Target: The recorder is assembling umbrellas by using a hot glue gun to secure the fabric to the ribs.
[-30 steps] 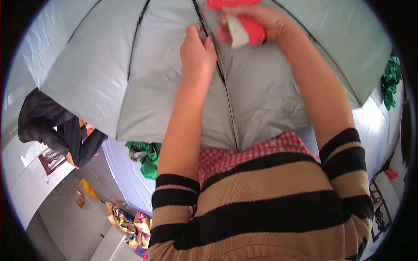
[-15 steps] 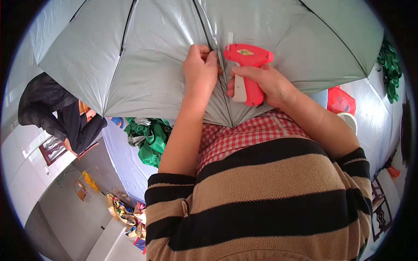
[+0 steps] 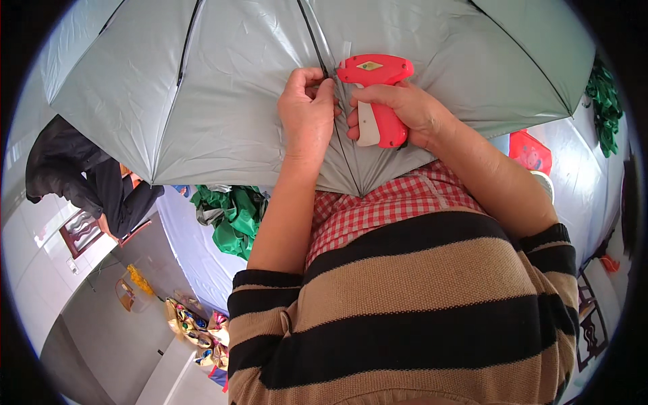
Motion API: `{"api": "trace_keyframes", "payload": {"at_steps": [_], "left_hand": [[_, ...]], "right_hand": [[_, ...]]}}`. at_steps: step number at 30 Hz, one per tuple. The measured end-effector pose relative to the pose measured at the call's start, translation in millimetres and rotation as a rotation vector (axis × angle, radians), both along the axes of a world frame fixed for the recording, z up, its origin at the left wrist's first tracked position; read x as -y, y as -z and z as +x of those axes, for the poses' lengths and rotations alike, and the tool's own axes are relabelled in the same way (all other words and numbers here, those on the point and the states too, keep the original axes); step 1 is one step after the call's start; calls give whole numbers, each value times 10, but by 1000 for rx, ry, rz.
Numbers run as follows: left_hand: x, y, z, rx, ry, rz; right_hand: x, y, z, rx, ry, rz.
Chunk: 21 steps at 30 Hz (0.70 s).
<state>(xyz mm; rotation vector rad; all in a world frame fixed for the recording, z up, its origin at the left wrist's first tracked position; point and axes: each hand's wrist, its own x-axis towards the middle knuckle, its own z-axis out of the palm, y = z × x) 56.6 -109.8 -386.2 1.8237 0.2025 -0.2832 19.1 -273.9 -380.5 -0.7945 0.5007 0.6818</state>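
Spread across my lap is an open umbrella (image 3: 229, 115) with silver-grey cloth and thin black ribs, its inner side toward me. My left hand (image 3: 307, 111) pinches the cloth at a rib near the middle; the fingertips are partly hidden. In my right hand (image 3: 412, 111) is a red and white tagging gun (image 3: 378, 71), fingers wrapped round its grip. The gun's front end points left and is right beside my left fingertips at the rib. Whether its needle is in the cloth cannot be made out.
Green cloth (image 3: 236, 219) lies bunched on a pale sheet at the left, with more green cloth (image 3: 604, 104) at the far right. A red packet (image 3: 530, 152) is beyond my right arm. A person in dark clothes (image 3: 81, 169) sits at the left. Shiny gold items (image 3: 192, 327) are lower left.
My right hand has moved the tagging gun up and slightly left, closer to my left fingertips. My left hand has shifted a little left, still pinching at the rib.
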Motion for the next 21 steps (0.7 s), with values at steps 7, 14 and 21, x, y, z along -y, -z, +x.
{"api": "trace_keyframes", "payload": {"at_steps": [7, 14, 21], "left_hand": [[-12, 8, -29, 7, -19, -16], [-97, 29, 7, -38, -65, -148], [-71, 28, 8, -57, -74, -178]], "right_hand": [[2, 112, 43, -49, -14, 203], [51, 206, 24, -29, -45, 366], [47, 217, 36, 6, -55, 375]]}}
